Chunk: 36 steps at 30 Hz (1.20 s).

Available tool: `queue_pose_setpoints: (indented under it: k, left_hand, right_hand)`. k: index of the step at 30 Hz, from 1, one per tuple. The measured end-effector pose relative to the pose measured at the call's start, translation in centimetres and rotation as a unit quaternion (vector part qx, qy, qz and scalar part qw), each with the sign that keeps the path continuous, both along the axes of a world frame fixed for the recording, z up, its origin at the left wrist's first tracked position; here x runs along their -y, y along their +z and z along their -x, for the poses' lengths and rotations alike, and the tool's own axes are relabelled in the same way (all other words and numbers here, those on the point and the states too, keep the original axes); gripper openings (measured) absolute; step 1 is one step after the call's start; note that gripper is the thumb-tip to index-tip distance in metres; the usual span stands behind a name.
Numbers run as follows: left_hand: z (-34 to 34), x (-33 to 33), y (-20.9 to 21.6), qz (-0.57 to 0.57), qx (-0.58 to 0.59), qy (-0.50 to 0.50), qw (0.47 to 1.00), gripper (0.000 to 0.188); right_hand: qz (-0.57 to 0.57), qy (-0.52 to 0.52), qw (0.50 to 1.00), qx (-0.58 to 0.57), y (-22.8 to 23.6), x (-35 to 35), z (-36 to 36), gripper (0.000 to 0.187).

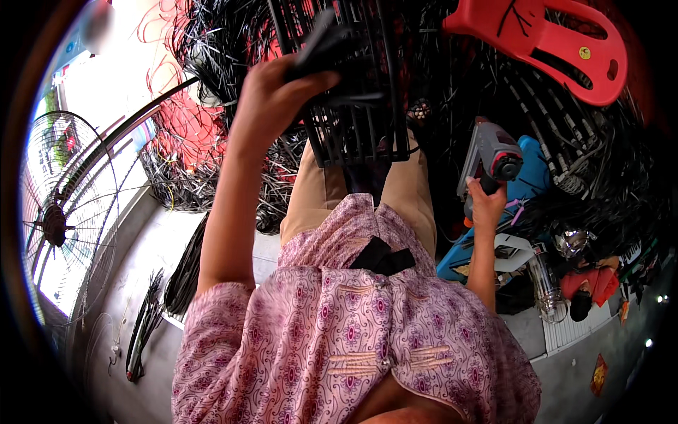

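Note:
At the top centre, my left hand is closed round black flat strips, blurred by motion, in front of a black slatted frame. The frame stands upright between my knees, and its upper part runs out of view. Off to the right, my right hand grips the handle of a grey power tool with red trim, shaped like a nail gun. The tool is held apart from the frame, over the clutter on that side. Some of the strips' length is hidden behind my fingers.
Tangled black strapping heaps up beyond my knees on both sides. A red plastic chair lies at the upper right. Below the tool are a blue plastic thing and a clear jar. A wire-caged fan stands at left.

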<state>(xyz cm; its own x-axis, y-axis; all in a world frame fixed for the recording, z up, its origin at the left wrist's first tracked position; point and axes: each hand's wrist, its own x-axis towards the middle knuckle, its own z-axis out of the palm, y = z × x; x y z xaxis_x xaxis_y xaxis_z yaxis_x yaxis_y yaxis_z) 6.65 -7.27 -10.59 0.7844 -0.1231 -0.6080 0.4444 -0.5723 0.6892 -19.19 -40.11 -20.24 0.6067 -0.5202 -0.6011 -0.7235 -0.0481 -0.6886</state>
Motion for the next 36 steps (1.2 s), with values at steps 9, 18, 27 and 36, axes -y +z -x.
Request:
queue_pose_setpoints:
  k: [9,18,27,36]
  left_hand:
    - [-2.6,4.5,-11.0,0.078,0.054,-0.181,0.979,0.04]
    - [-0.4,4.1,-11.1,-0.051,0.239,-0.25,0.937,0.043]
    - [-1.0,4.4,-10.9,-0.074,0.205,-0.143,0.965,0.032]
    - [-3.8,3.7,-11.7,0.084,-0.009,-0.044,0.995,0.034]
  right_hand:
    - [-0.016,-0.005,1.0,-0.02,-0.9,-1.8,0.8,0.036]
    - [-0.029,-0.044,0.998,-0.028,-0.7,-1.6,-0.1,0.034]
    - [-0.015,-0.044,0.999,-0.007,1.2,-1.5,-2.6,0.035]
    - [-0.03,-0.044,0.999,0.007,1.1,-2.6,-3.7,0.036]
